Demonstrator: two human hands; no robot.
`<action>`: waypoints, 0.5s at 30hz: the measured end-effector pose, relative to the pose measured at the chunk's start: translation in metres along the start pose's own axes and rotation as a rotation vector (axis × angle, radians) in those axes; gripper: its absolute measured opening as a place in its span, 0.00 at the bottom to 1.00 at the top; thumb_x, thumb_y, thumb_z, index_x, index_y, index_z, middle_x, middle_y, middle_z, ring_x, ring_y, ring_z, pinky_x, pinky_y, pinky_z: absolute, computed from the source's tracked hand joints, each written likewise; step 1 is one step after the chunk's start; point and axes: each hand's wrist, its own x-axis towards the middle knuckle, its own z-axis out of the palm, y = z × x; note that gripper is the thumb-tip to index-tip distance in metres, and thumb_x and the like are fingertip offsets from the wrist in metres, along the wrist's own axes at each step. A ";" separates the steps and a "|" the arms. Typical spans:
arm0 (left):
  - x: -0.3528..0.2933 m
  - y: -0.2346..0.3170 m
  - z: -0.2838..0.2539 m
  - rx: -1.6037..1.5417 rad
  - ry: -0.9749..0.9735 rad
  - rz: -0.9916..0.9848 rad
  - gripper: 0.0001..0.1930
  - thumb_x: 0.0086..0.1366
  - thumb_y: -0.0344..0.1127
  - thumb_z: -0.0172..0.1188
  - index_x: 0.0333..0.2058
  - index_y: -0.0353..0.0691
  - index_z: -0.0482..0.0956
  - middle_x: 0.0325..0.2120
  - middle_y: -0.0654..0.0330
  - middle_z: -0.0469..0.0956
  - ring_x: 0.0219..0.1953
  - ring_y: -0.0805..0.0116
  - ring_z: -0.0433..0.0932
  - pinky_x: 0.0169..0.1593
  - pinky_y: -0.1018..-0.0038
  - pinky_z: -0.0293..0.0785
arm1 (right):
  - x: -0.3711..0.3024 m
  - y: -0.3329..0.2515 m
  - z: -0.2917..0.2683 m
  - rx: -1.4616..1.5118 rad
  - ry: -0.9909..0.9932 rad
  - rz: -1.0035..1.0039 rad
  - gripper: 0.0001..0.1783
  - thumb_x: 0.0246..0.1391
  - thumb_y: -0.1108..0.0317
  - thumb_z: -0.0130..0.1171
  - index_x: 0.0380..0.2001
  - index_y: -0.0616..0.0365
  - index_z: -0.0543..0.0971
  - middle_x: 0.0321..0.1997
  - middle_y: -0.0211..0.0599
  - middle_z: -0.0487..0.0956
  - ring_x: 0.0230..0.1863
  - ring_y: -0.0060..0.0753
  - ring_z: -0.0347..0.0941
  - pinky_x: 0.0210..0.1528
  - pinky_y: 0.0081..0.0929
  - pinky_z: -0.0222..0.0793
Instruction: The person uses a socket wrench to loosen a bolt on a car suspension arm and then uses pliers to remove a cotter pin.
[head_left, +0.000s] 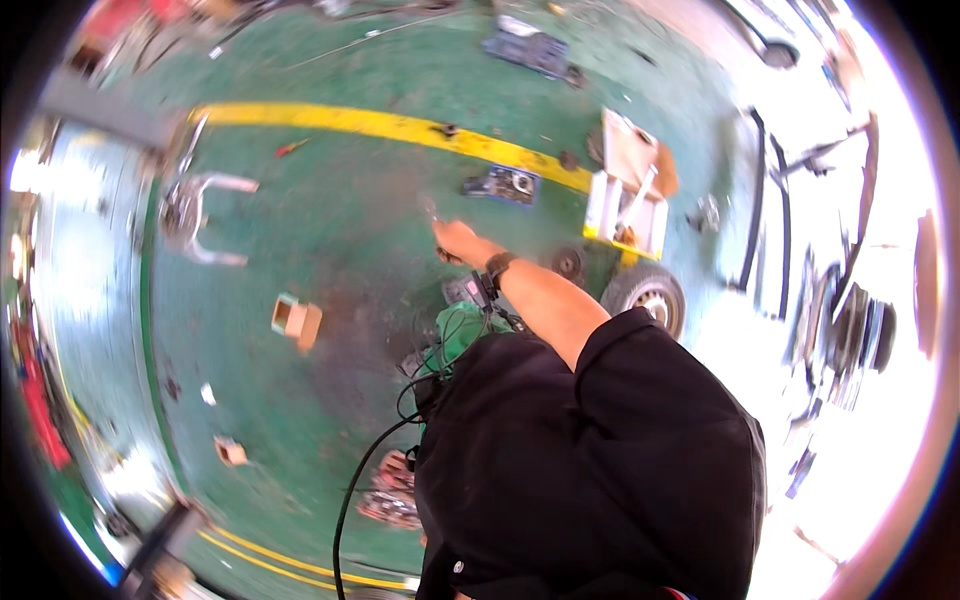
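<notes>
My right hand (458, 242) reaches out over the green floor (350, 200), its bare forearm coming from a black short sleeve. The fingers look closed, and a small pale, shiny bit shows blurred at their tip. What it is cannot be made out. A dark band (498, 264) circles the wrist. Below the forearm lie green fabric (458, 330) and black cables (405, 400), partly hidden by my black shirt (590, 460). My left hand does not show.
An opened white and yellow box (625, 215) stands near a wheel (645, 298). Close by lies a tray of parts (503, 185) beside the yellow line (390, 122). Farther left are a metal stand (190, 218) and a small cardboard box (297, 320). Red-and-grey parts (392, 490) lie lower down.
</notes>
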 end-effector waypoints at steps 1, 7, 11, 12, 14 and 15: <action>0.020 0.016 -0.013 0.026 0.008 0.056 0.25 0.60 0.41 0.62 0.49 0.33 0.64 0.36 0.52 0.75 0.41 0.62 0.78 0.44 0.68 0.74 | -0.001 0.015 -0.028 0.112 0.055 0.039 0.26 0.65 0.52 0.37 0.25 0.63 0.71 0.17 0.41 0.72 0.13 0.30 0.63 0.14 0.30 0.54; 0.208 0.211 -0.087 -0.567 -0.272 -0.093 0.20 0.60 0.48 0.59 0.42 0.38 0.69 0.31 0.58 0.74 0.34 0.65 0.74 0.38 0.71 0.71 | -0.025 0.165 -0.154 0.930 0.329 0.173 0.18 0.63 0.51 0.43 0.37 0.57 0.69 0.25 0.42 0.75 0.18 0.28 0.68 0.15 0.22 0.60; 0.297 0.402 -0.081 -0.702 -0.483 -0.126 0.21 0.60 0.51 0.57 0.39 0.38 0.71 0.34 0.60 0.74 0.33 0.65 0.74 0.38 0.72 0.73 | -0.075 0.171 -0.242 1.206 0.469 0.187 0.19 0.66 0.54 0.42 0.42 0.59 0.71 0.30 0.42 0.76 0.26 0.29 0.73 0.20 0.19 0.67; 0.311 0.453 -0.075 -0.650 -0.551 0.012 0.22 0.60 0.52 0.56 0.39 0.37 0.71 0.35 0.60 0.74 0.33 0.65 0.75 0.39 0.71 0.74 | -0.063 0.200 -0.273 1.393 0.509 0.093 0.20 0.66 0.53 0.41 0.42 0.61 0.71 0.30 0.42 0.76 0.26 0.28 0.73 0.20 0.20 0.68; 0.316 0.525 -0.046 -0.536 -0.558 0.191 0.21 0.62 0.50 0.53 0.41 0.37 0.69 0.35 0.58 0.74 0.34 0.63 0.74 0.38 0.70 0.73 | -0.062 0.220 -0.316 1.505 0.546 -0.057 0.23 0.67 0.52 0.38 0.41 0.63 0.73 0.31 0.41 0.76 0.27 0.27 0.73 0.22 0.21 0.68; 0.302 0.554 -0.031 -0.475 -0.507 0.252 0.19 0.64 0.48 0.51 0.43 0.37 0.67 0.33 0.57 0.73 0.34 0.62 0.74 0.37 0.70 0.71 | -0.085 0.201 -0.330 1.434 0.546 -0.102 0.24 0.67 0.52 0.37 0.40 0.64 0.73 0.31 0.40 0.77 0.28 0.27 0.73 0.22 0.22 0.68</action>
